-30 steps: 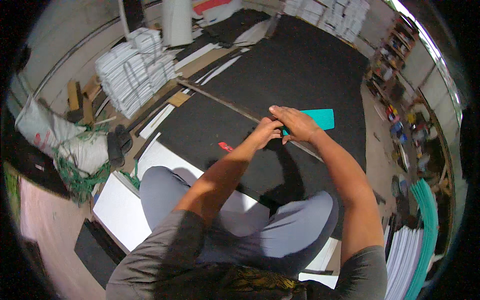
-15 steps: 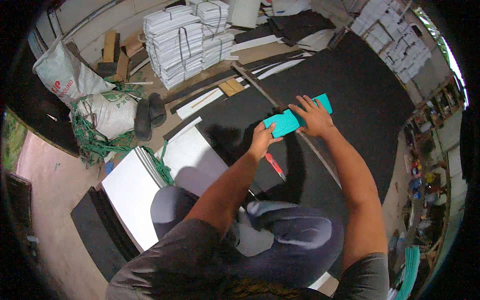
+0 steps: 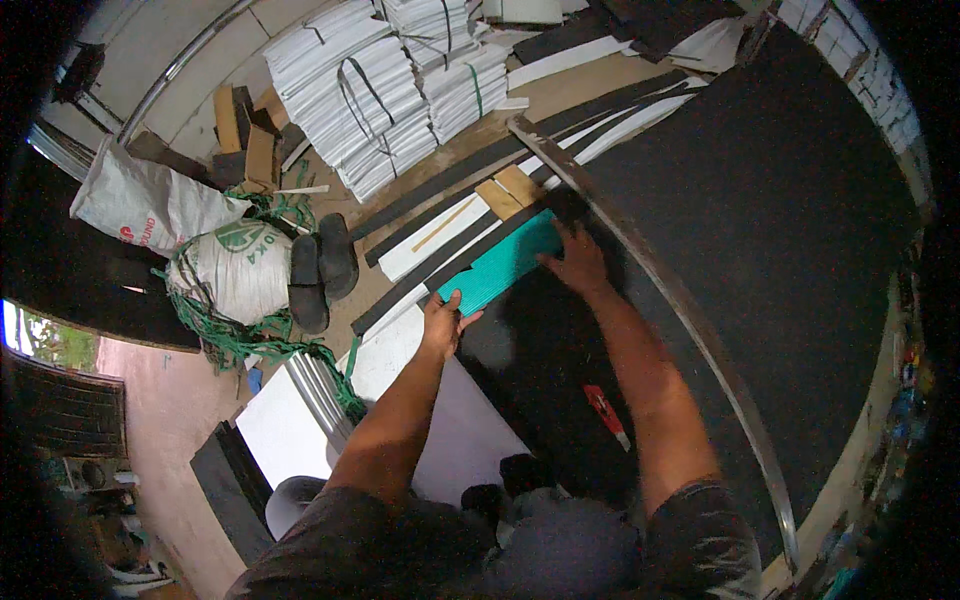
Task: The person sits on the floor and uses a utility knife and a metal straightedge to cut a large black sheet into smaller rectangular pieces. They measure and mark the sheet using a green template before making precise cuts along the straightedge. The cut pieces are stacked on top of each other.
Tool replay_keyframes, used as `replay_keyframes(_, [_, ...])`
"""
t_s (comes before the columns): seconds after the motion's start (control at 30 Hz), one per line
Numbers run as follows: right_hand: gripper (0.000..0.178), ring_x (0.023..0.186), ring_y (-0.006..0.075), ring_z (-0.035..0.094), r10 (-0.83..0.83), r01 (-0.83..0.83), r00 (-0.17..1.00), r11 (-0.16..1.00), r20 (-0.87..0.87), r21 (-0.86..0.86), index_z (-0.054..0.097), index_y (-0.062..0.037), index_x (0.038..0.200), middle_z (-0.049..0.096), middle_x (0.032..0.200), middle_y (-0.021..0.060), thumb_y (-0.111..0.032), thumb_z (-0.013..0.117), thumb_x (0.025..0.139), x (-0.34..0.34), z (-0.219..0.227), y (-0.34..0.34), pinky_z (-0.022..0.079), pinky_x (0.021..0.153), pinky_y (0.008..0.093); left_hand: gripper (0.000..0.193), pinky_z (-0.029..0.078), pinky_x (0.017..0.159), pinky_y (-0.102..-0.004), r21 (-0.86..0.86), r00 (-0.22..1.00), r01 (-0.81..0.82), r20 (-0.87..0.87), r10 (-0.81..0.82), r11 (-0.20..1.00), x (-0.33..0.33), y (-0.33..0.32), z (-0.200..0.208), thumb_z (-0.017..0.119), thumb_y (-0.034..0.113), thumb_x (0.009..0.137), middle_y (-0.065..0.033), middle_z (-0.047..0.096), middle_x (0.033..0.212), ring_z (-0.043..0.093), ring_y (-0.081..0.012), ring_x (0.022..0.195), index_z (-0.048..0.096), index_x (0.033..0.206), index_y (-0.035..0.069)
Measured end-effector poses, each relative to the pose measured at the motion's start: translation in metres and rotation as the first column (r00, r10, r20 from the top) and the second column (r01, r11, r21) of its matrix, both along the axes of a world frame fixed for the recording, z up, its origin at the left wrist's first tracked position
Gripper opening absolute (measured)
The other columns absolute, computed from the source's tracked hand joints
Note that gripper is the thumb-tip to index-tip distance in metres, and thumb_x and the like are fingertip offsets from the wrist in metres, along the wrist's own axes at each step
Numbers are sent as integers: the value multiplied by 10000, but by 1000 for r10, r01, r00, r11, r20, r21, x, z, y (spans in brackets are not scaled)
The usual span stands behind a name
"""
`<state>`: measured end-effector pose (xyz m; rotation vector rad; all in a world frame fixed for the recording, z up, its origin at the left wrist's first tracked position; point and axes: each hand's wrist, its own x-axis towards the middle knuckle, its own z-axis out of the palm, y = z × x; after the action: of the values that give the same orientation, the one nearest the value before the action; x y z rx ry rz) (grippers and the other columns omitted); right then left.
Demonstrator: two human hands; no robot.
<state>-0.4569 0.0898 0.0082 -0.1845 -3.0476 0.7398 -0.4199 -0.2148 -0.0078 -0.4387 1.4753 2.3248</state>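
Note:
A turquoise ribbed strip (image 3: 505, 262) lies slantwise near the far left edge of a large black sheet (image 3: 780, 200). My left hand (image 3: 443, 325) grips its near left end, thumb on top and fingers beneath. At the strip's far right end is my right hand (image 3: 580, 262), its fingers spread; whether the fingertips touch the strip is hard to tell. A red-handled utility knife (image 3: 605, 415) rests on the black sheet, left of my right forearm. Running across the sheet beyond my right hand is a long metal bar (image 3: 690, 310).
Two small wooden blocks (image 3: 508, 192) sit just beyond the strip, beside a white strip (image 3: 425, 238). Bundled white sheets (image 3: 350, 95) are stacked farther back. Left of me are white sacks (image 3: 235, 270), green netting (image 3: 240, 340), dark slippers (image 3: 338, 255) and white boards (image 3: 285, 425).
Both hands have brought the turquoise strip down and left to the black sheet's edge, near the wooden blocks. My right hand has shifted from on top of it to its end. The view has turned.

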Motion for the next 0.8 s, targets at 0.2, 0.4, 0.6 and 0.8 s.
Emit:
replay_keyframes(0.2, [891,1345,417,490,-84,122,974,977,-210,177,481,-226,1531,491,1510,188,-736,662,824,-17,-44,-34,349,1121,611,464,626,819,-422,-280,998,9,65,9,960,-25,-10,-23,696,327,1001,-162,719,1152,731,-303,964,587,1324,13])
replay_keyframes(0.4, [832,1270,403,535,-48,120,924,978,-378,169,550,-191,1472,584,1410,157,-705,674,829,-25,-67,-31,371,1092,602,506,579,807,-384,-911,947,-320,-316,60,260,-28,-1,-55,795,365,922,-188,745,999,716,-252,831,705,1110,-96])
replay_keyframes(0.6, [816,1259,398,533,-22,116,892,976,-452,182,548,-189,1475,583,1405,128,-669,698,832,-29,-71,-32,374,1090,597,552,528,765,-316,-313,792,-606,-320,519,732,-22,18,-75,800,205,925,-128,719,1078,653,-171,896,580,1324,-107])
replay_keyframes(0.8, [826,1317,388,494,-40,120,910,978,-414,170,543,-199,1493,555,1448,114,-651,723,825,-28,-81,-33,333,1137,592,707,463,1030,-310,-21,832,-548,-121,542,836,-14,-2,-83,769,118,941,-142,662,1316,620,-195,1150,412,1489,-151])
